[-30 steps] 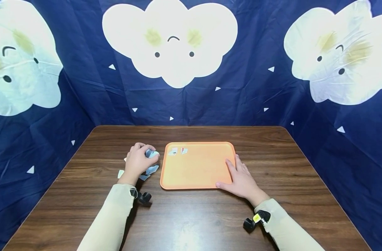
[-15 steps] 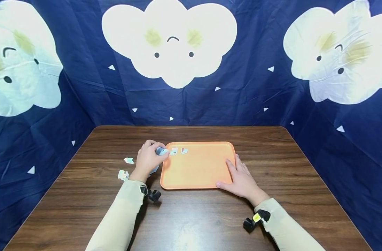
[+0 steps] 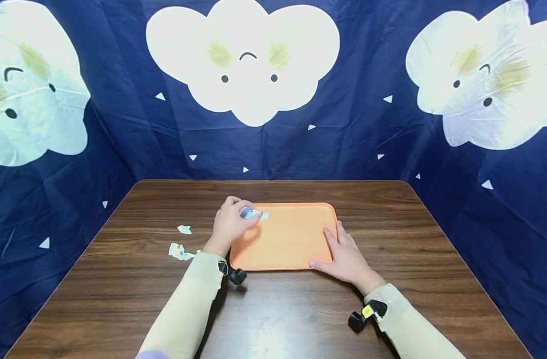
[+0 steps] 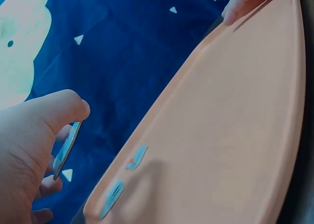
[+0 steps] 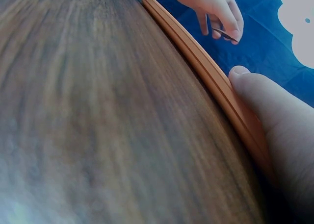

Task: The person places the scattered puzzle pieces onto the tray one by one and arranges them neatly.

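My left hand (image 3: 232,222) pinches a thin blue printed puzzle piece (image 3: 247,213) between thumb and fingers, above the far left corner of the orange tray (image 3: 282,244). In the left wrist view that piece (image 4: 67,148) is tilted on edge, clear of the tray. Inside the tray two small puzzle pieces lie side by side, a blue piece (image 4: 113,198) nearest the corner and a blue piece with a red patch (image 4: 138,157) beside it. Spread fingers of my right hand (image 3: 345,259) rest on the tray's right side, the thumb at its near rim.
On the wooden table (image 3: 98,279) left of the tray lie a small pale piece (image 3: 184,230) and a clump of pieces (image 3: 178,251), partly behind the left forearm. A dark blue curtain (image 3: 264,149) with white clouds closes off the back and sides.
Carrying the blue puzzle piece, my left hand has moved right from beside the loose pieces to over the tray's far left corner. My right hand stays still on the tray.
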The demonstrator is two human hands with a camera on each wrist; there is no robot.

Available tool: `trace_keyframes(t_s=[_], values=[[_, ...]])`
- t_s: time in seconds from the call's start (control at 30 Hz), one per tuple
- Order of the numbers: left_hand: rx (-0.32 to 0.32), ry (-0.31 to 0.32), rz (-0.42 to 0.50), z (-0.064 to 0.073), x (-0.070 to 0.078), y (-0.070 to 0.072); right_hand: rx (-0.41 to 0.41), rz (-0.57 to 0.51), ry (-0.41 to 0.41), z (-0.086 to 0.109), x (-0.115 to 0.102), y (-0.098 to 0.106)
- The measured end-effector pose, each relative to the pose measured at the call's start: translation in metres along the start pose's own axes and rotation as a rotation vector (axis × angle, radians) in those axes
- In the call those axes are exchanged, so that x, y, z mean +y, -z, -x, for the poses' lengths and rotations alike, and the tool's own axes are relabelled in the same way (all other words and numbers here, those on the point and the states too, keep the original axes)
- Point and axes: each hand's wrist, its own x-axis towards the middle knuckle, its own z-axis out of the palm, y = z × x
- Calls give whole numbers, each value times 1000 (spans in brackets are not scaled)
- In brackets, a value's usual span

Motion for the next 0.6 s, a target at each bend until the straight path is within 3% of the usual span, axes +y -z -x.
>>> trace_keyframes(t_s=[0.37, 0.6], values=[[-52, 0, -17, -5, 26, -17, 1, 7, -6, 0, 1, -1], [-35, 5, -33, -9, 33, -32, -20, 1, -19, -1, 1, -2]])
